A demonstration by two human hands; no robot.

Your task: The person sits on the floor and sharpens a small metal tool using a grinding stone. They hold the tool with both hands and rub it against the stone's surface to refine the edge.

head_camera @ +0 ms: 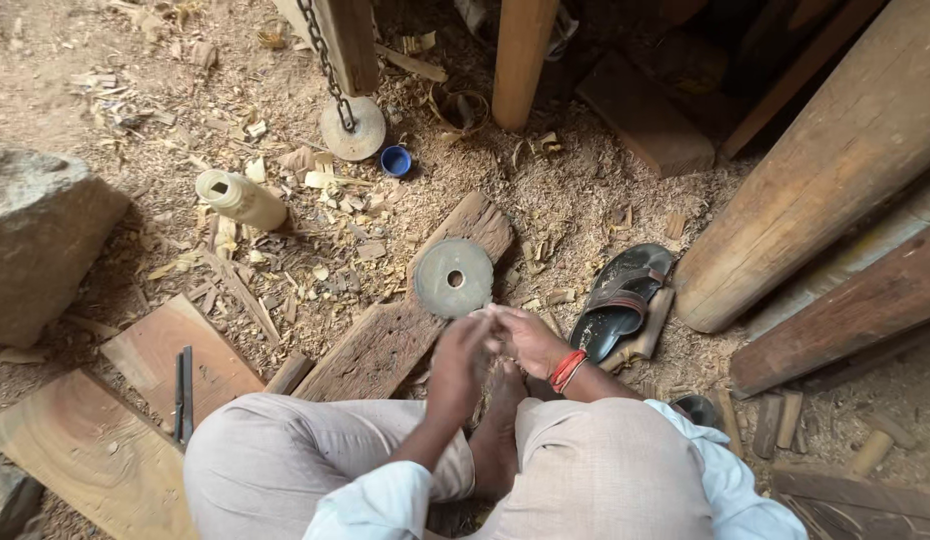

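I sit on the ground with my knees spread, and my bare foot lies between them. My left hand and my right hand are pressed together over the foot, fingertips meeting. A red thread band circles the right wrist. Whether anything small lies between the fingers is hidden. Just beyond the fingertips a round grey disc with a centre hole rests on a weathered plank.
Sawdust and wood chips cover the ground. A pale turned cylinder, a blue cap and a second disc on a chain lie farther off. A dark sandal and thick logs are at right; a stone, boards and a dark tool at left.
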